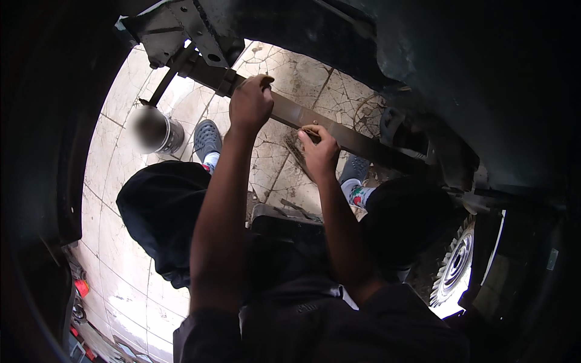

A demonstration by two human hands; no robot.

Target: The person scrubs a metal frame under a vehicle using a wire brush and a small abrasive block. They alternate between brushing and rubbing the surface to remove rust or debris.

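A long flat metal bar, like a leaf spring, runs slantwise from upper left to lower right in front of me. My left hand is closed over its upper left part, the fingers curled past the far edge. Further down the bar, my right hand pinches a small brown piece against or close to the near edge. What that piece is made of I cannot make out. Between the hands a stretch of the bar's face looks lighter. A clamp wraps the bar just beyond my left hand.
A dark metal bracket with holes stands at the bar's upper left end. Dark vehicle bodywork closes in above and at right. A bucket is on the cracked tiled floor, left of my shoe. A toothed wheel shows at lower right.
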